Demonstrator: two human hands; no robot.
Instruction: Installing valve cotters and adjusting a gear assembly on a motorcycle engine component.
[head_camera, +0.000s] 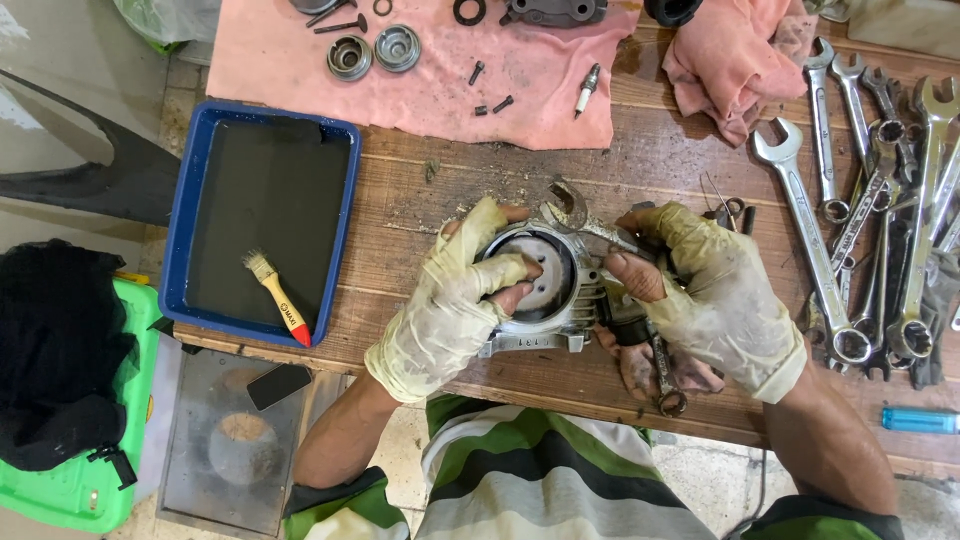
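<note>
Holding: two gloved hands grip one grey metal engine cylinder (535, 300) in the middle of the frame, on the wooden bench (420, 190).
Left hand: the left hand (450, 305) is curled around the left side of the cylinder, with its bare fingertips hooked over the round opening.
Right hand: the right hand (715, 300) is closed on the right side of the cylinder, thumb pressing by the fins; one small wrench (580, 222) lies across the top edge by its fingers, but I cannot tell if the hand grips it.
Under the hands: one more wrench (664, 372) lies on a dirty rag just below the right hand.
Tray: one blue tray (345, 215) with dark liquid sits at the left, with one small brush (277, 296) in it.
Cloths: one flat pink cloth (270, 60) at the top, one bunched pink cloth (730, 70) at the upper right.
On the flat cloth: two round metal cups (372, 52), one spark plug (587, 88), three small bolts (490, 92) and a few other dark parts.
Wrench pile: many silver wrenches (880, 200) lie at the right, too jumbled to count.
Lower right: one blue lighter (918, 420).
Lower left: one green box (70, 500) with a black cloth on it.
</note>
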